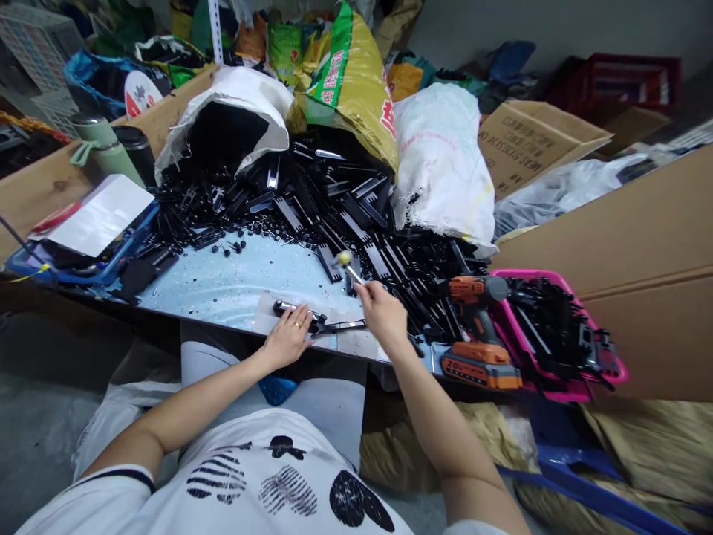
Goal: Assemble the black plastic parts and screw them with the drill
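My right hand point(383, 318) is closed around the handle of a small hammer point(354, 275), whose yellowish head is raised over the table among the black parts. My left hand point(288, 336) presses a long black handle-shaped part point(318, 318) down at the table's front edge; its fingers cover the middle of it. A slim dark arm with a shiny edge runs from that part to the right, ending near my right wrist. Under it lies a pale flat piece point(356, 342) on the light blue tabletop point(223, 286).
A heap of black parts point(350, 215) spreads from a white sack point(250, 89) and a yellow-green sack point(356, 89). An orange cordless drill point(479, 357) stands at right beside a pink basket point(562, 281) of black parts. At left sits a blue tray point(139, 230) with a white sheet.
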A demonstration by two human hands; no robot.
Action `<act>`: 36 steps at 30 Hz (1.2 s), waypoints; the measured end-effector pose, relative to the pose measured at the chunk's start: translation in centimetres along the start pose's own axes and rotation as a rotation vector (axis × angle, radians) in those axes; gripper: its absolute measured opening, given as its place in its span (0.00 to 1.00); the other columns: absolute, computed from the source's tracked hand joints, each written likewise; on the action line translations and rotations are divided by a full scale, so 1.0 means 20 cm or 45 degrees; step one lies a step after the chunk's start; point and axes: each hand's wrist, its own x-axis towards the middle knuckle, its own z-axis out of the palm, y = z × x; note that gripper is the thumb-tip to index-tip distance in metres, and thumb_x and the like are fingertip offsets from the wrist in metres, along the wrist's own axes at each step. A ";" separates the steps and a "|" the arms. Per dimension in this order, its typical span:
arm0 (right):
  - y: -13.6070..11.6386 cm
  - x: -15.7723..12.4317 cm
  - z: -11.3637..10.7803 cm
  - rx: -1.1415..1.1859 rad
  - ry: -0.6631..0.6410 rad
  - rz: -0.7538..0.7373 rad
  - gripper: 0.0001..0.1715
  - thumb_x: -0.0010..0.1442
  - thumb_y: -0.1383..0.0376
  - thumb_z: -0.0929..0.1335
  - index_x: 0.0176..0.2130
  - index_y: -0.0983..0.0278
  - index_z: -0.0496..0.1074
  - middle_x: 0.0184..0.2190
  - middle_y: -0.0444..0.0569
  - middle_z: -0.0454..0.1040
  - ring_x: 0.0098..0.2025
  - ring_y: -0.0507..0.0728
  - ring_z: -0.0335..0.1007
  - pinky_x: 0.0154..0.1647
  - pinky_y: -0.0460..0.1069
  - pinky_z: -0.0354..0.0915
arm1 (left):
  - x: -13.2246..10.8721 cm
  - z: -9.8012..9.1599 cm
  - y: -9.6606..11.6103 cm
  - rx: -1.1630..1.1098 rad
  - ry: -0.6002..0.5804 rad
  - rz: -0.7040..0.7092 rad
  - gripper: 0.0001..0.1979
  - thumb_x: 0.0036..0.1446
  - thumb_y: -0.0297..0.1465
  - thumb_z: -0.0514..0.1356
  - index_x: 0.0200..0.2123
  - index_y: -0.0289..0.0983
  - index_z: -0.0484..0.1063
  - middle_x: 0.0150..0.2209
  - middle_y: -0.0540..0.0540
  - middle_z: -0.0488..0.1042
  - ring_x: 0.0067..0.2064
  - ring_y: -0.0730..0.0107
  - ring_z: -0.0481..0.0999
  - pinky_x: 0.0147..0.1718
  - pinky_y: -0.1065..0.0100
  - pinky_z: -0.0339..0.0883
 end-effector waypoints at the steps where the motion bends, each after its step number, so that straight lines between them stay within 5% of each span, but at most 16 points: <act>1: 0.11 0.06 0.00 -0.041 0.001 0.125 0.26 0.65 0.48 0.55 0.40 0.62 0.70 0.31 0.52 0.74 0.30 0.56 0.69 0.30 0.47 0.52 | 0.02 -0.02 -0.02 0.031 0.001 0.022 0.24 0.64 0.36 0.49 0.57 0.25 0.59 0.60 0.30 0.61 0.63 0.50 0.56 0.61 0.49 0.46; 5: 0.53 0.24 0.07 -0.170 0.018 0.501 0.26 0.65 0.52 0.56 0.44 0.67 0.71 0.38 0.59 0.74 0.38 0.62 0.69 0.36 0.51 0.57 | 0.12 -0.07 -0.14 0.132 -0.060 0.114 0.16 0.64 0.31 0.50 0.49 0.26 0.67 0.47 0.33 0.72 0.51 0.55 0.70 0.52 0.53 0.58; 8: 0.63 0.23 0.15 -0.212 0.181 0.273 0.27 0.65 0.53 0.56 0.48 0.71 0.69 0.43 0.64 0.71 0.45 0.65 0.66 0.42 0.54 0.58 | 0.20 -0.07 -0.21 0.155 -0.167 0.196 0.15 0.63 0.35 0.53 0.41 0.27 0.71 0.35 0.36 0.74 0.40 0.58 0.73 0.39 0.61 0.64; 10: 0.58 0.16 0.23 -0.185 0.187 -0.224 0.30 0.64 0.50 0.57 0.50 0.70 0.67 0.47 0.64 0.70 0.48 0.64 0.64 0.46 0.55 0.57 | 0.24 -0.05 -0.23 0.161 -0.199 0.231 0.18 0.63 0.38 0.52 0.35 0.28 0.72 0.32 0.36 0.74 0.37 0.58 0.73 0.34 0.63 0.63; 13: 0.42 0.03 0.35 -0.145 -0.038 -0.893 0.32 0.61 0.44 0.59 0.45 0.67 0.70 0.43 0.60 0.72 0.45 0.62 0.66 0.45 0.53 0.57 | 0.27 -0.02 -0.25 0.180 -0.202 0.216 0.22 0.62 0.43 0.51 0.32 0.29 0.72 0.30 0.36 0.74 0.35 0.60 0.74 0.33 0.65 0.63; 17: 0.27 -0.07 0.37 -0.029 -0.099 -1.065 0.37 0.60 0.40 0.54 0.26 0.67 0.69 0.23 0.53 0.70 0.28 0.55 0.64 0.31 0.49 0.54 | 0.25 -0.10 -0.24 0.070 -0.169 0.164 0.29 0.63 0.48 0.44 0.26 0.31 0.71 0.24 0.39 0.72 0.28 0.64 0.72 0.27 0.67 0.60; 23: 0.13 -0.25 0.00 0.904 -0.190 -1.501 0.39 0.63 0.42 0.45 0.22 0.62 0.61 0.15 0.45 0.59 0.20 0.51 0.56 0.24 0.48 0.50 | 0.05 -0.53 0.00 -0.835 0.061 0.375 0.33 0.65 0.47 0.31 0.26 0.36 0.66 0.20 0.46 0.67 0.23 0.71 0.66 0.24 0.70 0.57; 25: 0.06 -0.33 -0.06 1.200 -0.285 -1.519 0.35 0.65 0.45 0.45 0.22 0.61 0.60 0.15 0.44 0.58 0.19 0.51 0.55 0.23 0.48 0.51 | -0.01 -0.63 0.11 -1.101 0.058 0.299 0.32 0.65 0.47 0.31 0.26 0.36 0.65 0.19 0.47 0.66 0.22 0.72 0.64 0.23 0.70 0.56; 28: -0.08 -0.44 0.01 1.562 -0.263 -1.484 0.32 0.65 0.47 0.46 0.23 0.61 0.58 0.15 0.43 0.57 0.17 0.50 0.54 0.22 0.48 0.52 | -0.03 -0.67 0.22 -1.284 0.080 0.272 0.29 0.66 0.45 0.33 0.26 0.36 0.63 0.18 0.48 0.64 0.21 0.72 0.64 0.22 0.70 0.56; 30: -0.18 -0.52 0.12 1.758 -0.047 -1.370 0.33 0.62 0.42 0.46 0.28 0.60 0.61 0.19 0.45 0.62 0.20 0.52 0.60 0.25 0.49 0.58 | -0.02 -0.64 0.26 -1.287 0.239 0.331 0.28 0.64 0.48 0.36 0.28 0.37 0.64 0.19 0.49 0.64 0.21 0.72 0.64 0.22 0.70 0.57; 33: -0.33 -0.54 0.26 1.972 0.401 -0.849 0.37 0.60 0.41 0.42 0.43 0.57 0.63 0.39 0.53 0.69 0.42 0.59 0.67 0.44 0.58 0.63 | 0.00 -0.54 0.30 -1.123 0.597 0.355 0.29 0.60 0.54 0.39 0.41 0.37 0.66 0.27 0.45 0.69 0.29 0.67 0.71 0.28 0.67 0.65; 35: -0.37 -0.45 0.32 1.939 0.477 -0.697 0.31 0.63 0.46 0.42 0.49 0.53 0.60 0.49 0.52 0.65 0.52 0.61 0.62 0.52 0.62 0.59 | 0.01 -0.46 0.27 -0.872 0.739 0.375 0.31 0.61 0.53 0.39 0.52 0.36 0.62 0.36 0.41 0.71 0.40 0.62 0.73 0.36 0.63 0.68; 36: -0.37 -0.36 0.34 1.834 0.422 -0.764 0.28 0.64 0.47 0.45 0.50 0.52 0.59 0.51 0.50 0.64 0.54 0.60 0.60 0.53 0.62 0.58 | 0.02 -0.42 0.23 -0.704 0.762 0.395 0.32 0.62 0.52 0.38 0.56 0.36 0.60 0.39 0.39 0.71 0.44 0.60 0.72 0.39 0.61 0.68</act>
